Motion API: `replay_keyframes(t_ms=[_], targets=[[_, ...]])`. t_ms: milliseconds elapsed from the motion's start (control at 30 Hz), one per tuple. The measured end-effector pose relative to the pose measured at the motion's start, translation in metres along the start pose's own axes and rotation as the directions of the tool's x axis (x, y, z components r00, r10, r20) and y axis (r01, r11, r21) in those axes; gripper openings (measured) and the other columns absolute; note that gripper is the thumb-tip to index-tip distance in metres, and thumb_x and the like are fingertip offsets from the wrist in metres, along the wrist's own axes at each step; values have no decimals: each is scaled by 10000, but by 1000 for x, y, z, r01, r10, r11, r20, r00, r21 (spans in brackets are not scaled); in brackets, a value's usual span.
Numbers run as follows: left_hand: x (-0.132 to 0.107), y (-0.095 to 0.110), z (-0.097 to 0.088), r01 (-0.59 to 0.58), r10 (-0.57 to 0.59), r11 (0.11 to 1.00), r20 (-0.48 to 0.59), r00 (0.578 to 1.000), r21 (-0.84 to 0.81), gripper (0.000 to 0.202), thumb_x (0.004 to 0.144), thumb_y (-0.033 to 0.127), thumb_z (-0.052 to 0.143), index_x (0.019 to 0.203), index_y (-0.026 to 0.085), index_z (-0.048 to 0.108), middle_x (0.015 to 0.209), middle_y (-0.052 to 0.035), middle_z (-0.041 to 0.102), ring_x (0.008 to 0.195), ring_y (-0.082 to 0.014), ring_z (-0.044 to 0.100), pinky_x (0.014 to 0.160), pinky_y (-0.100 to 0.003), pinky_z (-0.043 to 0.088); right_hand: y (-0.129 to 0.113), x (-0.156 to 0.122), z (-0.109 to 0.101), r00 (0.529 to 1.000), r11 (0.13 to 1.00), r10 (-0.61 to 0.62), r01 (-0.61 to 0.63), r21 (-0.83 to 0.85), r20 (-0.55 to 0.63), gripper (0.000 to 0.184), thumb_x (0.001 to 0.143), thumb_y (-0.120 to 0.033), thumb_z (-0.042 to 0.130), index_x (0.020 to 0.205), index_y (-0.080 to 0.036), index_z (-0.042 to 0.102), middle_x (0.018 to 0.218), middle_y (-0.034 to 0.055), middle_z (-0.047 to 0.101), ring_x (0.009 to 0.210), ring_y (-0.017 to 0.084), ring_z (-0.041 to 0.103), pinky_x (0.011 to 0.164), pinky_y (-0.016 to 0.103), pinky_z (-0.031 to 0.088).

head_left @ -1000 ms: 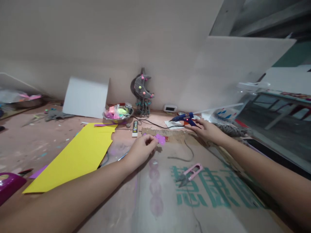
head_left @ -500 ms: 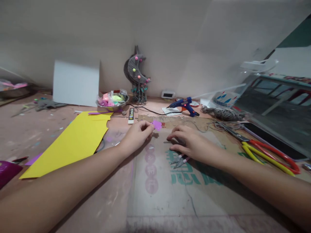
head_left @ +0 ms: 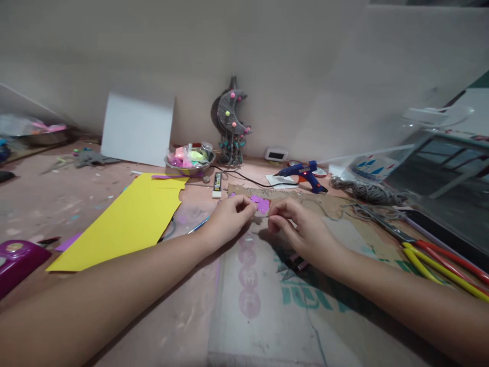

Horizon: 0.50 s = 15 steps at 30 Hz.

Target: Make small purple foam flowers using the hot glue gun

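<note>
Between thumb and forefinger, my left hand (head_left: 234, 221) pinches a small purple flower-shaped cutout (head_left: 262, 205). My right hand (head_left: 307, 232) is just right of the flower, its thumb and fingers curled together in a pinch. Whatever it may hold is too small or hidden to make out. A small gray-bladed cutting tool (head_left: 288, 269) lies below my right hand, partly in its shadow. Both hands are over a cardboard sheet (head_left: 263, 331) printed with green and pink marks.
Yellow paper (head_left: 122, 224) lies left, near a magenta object (head_left: 21, 262). Behind are a bowl of colorful bags (head_left: 190, 159), a decorated moon hanging (head_left: 231, 120) and a blue glue gun (head_left: 305, 172). Large scissors (head_left: 431, 255), a phone (head_left: 443, 232) and gray yarn (head_left: 367, 191) lie right.
My right hand has lifted from beside the cutting tool toward the flower, and its fingers have closed into a pinch. My left hand keeps hold of the flower. The view has shifted slightly left.
</note>
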<state>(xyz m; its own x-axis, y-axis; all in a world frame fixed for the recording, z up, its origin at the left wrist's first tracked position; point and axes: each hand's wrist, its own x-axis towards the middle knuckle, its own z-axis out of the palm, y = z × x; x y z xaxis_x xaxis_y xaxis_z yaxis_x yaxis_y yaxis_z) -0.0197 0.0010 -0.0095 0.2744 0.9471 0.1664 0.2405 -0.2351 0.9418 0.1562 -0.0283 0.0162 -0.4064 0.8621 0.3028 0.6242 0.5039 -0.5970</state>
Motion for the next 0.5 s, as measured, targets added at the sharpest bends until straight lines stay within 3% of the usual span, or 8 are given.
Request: replay_keyframes(t_ms=[267,500], targets=[[2,-4,1,0,0,1000,-9,1000,-7,217,789,335,492,657,165,525,599,31,508,592,-105,469,578,-221,349,11,7,13,995,995,75,-70,77,-66,86,883,-278,444,905,-209,489,744,12,644,679,151,628,645,275,475],[3,1,0,20,-20,996,-5,1000,-84,243,798,348,485,647,161,515,574,37,479,555,-92,436,558,-218,335,8,8,14,989,955,138,-120,271,-51,91,865,-303,464,871,-221,426,664,1,635,622,158,636,610,283,489]])
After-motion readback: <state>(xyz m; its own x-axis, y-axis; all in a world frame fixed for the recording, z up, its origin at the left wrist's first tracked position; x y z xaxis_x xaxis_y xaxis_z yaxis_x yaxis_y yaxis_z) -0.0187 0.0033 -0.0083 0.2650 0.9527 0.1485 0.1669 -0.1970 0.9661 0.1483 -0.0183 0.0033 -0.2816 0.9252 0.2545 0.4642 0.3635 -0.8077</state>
